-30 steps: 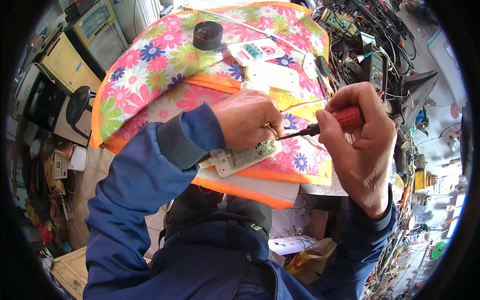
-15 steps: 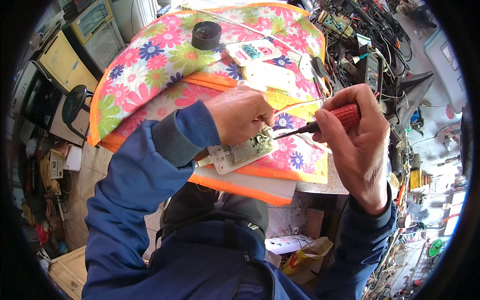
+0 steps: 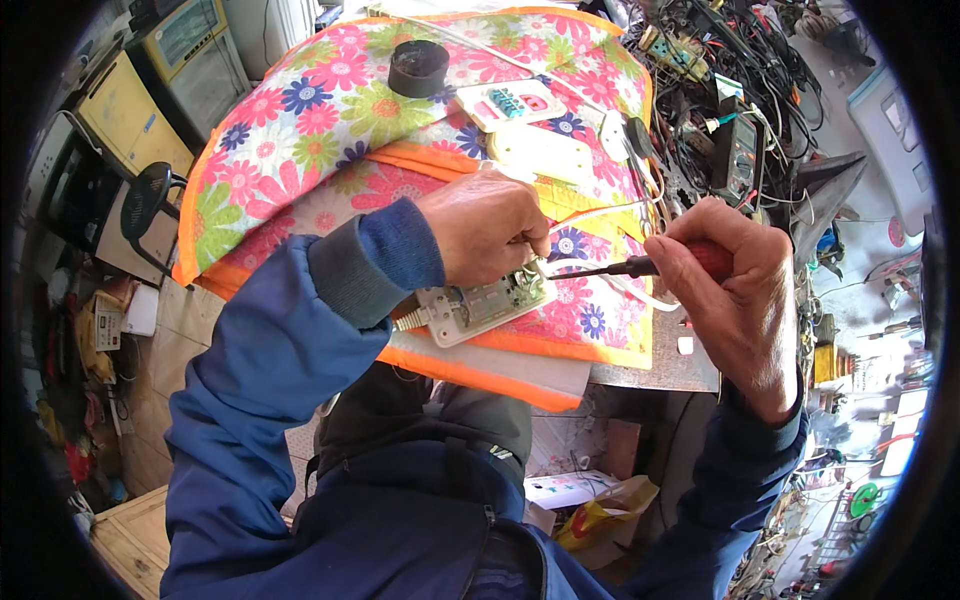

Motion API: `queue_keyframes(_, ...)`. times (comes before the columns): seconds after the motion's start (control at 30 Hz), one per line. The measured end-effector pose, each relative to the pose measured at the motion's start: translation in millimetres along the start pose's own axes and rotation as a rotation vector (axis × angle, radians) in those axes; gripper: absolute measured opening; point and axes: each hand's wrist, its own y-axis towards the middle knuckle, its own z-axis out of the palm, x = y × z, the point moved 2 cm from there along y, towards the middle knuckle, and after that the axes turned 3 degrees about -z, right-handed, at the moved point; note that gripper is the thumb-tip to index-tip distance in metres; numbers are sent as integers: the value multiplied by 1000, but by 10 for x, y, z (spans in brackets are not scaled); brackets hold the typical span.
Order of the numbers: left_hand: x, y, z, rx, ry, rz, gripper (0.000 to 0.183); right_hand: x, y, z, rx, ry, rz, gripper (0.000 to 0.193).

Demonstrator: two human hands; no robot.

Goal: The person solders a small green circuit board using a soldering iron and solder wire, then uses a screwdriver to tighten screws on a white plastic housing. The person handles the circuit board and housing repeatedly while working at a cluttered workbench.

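Observation:
An opened white plastic casing (image 3: 478, 318) with a small circuit board and wires inside lies on the flowered cloth. A ribbed cable sleeve (image 3: 410, 320) sticks out at its left end. My left hand (image 3: 487, 228) is over the casing's far edge, fingers curled together; whatever they pinch is hidden beneath them. My right hand (image 3: 735, 300) grips a screwdriver (image 3: 640, 266) by its red handle. Its dark, thin shaft points left, and the tip is at the casing's right end; I cannot tell whether it touches. White wires (image 3: 610, 275) run right from that end.
Beyond my left hand lie a cream plastic cover (image 3: 540, 152), a white panel with teal parts (image 3: 510, 103) and a black round roll (image 3: 418, 68). A multimeter (image 3: 740, 155) and tangled cables (image 3: 715, 50) crowd the right side. The flowered cloth (image 3: 240, 215) has an orange border.
My right hand has shifted right, drawing the screwdriver with it and holding its shaft flatter. My left hand and the casing are nearly where they were.

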Motion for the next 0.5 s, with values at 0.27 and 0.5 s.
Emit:
queue_keyframes(0.27,34,11,35,-6,5,13,15,30,26,55,-77,152,-211,14)
queue_keyframes(0.5,17,25,46,1,-13,-5,15,-48,1,-7,-6,103,-195,12)
